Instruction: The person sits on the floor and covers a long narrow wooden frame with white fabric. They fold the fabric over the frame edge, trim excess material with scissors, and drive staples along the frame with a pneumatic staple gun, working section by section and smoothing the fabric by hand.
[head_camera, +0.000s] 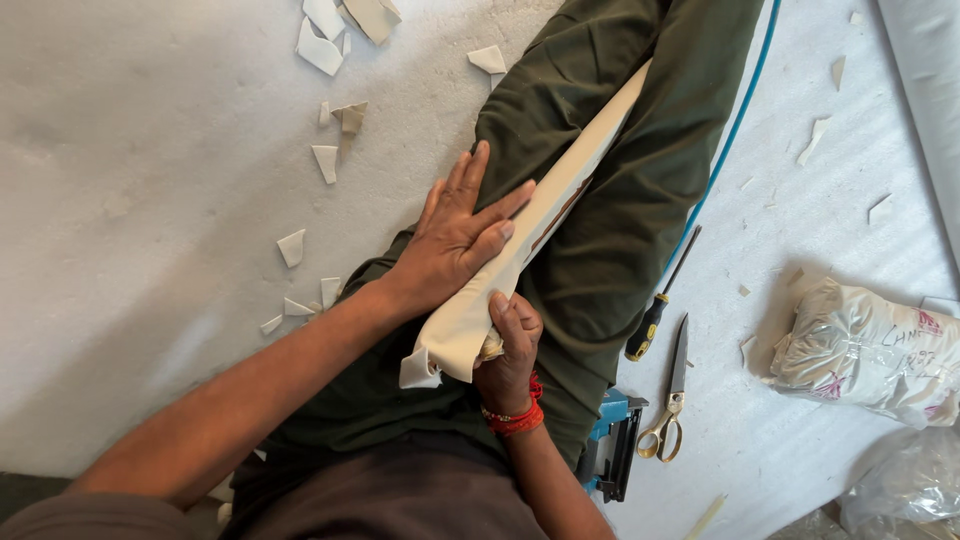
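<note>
Left hand spread flat, fingers splayed, pressing on a long cream-covered strip laid slantwise along the green-trousered leg; right hand closed around the strip's near end, pinching the folded cream cloth at its edge. Off the leg's right edge, on the white floor: a screwdriver, scissors, a blue stapler and a blue hose, all close, with a wrapped bundle further right. Cream scraps scattered left, open floor beyond them.
</note>
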